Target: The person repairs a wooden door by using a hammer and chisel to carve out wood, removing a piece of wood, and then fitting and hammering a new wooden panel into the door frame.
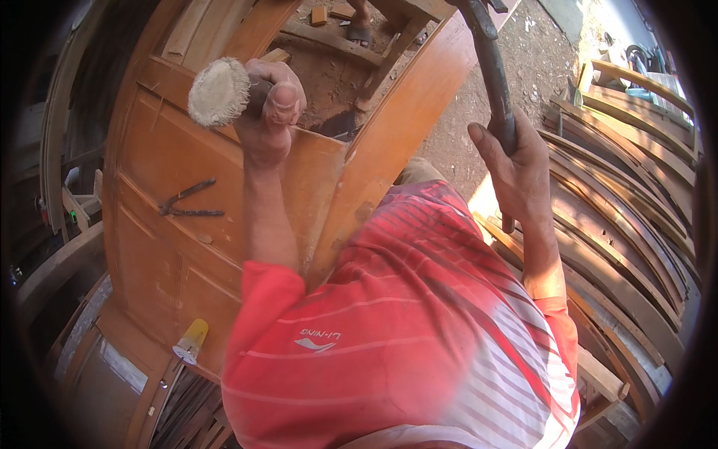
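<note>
My left hand (280, 101) is closed around a chisel, whose round, pale wooden butt (218, 91) is frayed and faces up. The hand hides its blade. Raised on the right, my right hand (520, 161) grips the dark handle of a hammer (490, 71). The hammer's head is partly cut off by the top edge, and its handle end sticks out below my palm. Beneath my left hand lies an orange-brown panelled wooden door (176, 161). Dark pincers (187, 206) rest on that door with their handles spread, left of my forearm.
A yellow, white-ended container (194, 333) is at the door's near edge. A long orange board (404, 105) runs diagonally beside the door. Stacked timber (613, 209) fills the right side. Another person's sandalled foot (360, 31) stands on the dusty floor beyond, near a small wood block (319, 16).
</note>
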Available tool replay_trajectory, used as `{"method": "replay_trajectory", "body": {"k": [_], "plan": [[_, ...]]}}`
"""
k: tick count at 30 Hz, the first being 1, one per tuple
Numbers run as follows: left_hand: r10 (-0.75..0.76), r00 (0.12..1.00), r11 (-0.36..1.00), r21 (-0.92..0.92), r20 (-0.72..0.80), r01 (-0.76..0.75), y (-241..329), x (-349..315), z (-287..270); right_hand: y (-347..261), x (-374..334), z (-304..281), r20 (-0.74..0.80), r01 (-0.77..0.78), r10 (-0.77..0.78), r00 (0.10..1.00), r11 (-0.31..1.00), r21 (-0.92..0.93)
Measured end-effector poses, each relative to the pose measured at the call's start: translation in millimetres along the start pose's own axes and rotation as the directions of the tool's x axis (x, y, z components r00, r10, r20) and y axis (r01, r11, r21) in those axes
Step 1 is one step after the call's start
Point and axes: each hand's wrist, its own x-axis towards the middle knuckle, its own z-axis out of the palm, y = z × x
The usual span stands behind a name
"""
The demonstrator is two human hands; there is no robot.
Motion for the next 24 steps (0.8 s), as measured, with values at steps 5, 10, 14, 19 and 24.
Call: {"method": "replay_trajectory", "body": {"k": [5,10,14,19,24], "plan": [[-0.172,0.982,0.985,0.040,0.074,0.170,-14,6,-2,27,10,-2,0.004,-0.063,0.063,0.998,0.998,-0.023],[-0.262,0.965,0.961,0.094,0.017,0.259,-15,3,1,27,14,3,0.099,0.024,-0.020,0.995,0.999,-0.038],[-0.289,0.957,0.947,0.138,-0.025,0.290,-15,1,7,1,24,-5,0.151,0.080,-0.067,0.986,0.993,-0.084],[-0.304,0.952,0.920,0.247,-0.041,0.305,-18,-1,9,-52,38,-20,-0.138,0.327,-0.312,0.940,0.940,0.100],[-0.250,0.967,0.933,0.254,-0.054,0.255,-12,-3,16,-67,37,-4,-0.150,0.529,-0.521,0.840,0.848,0.016]]}}
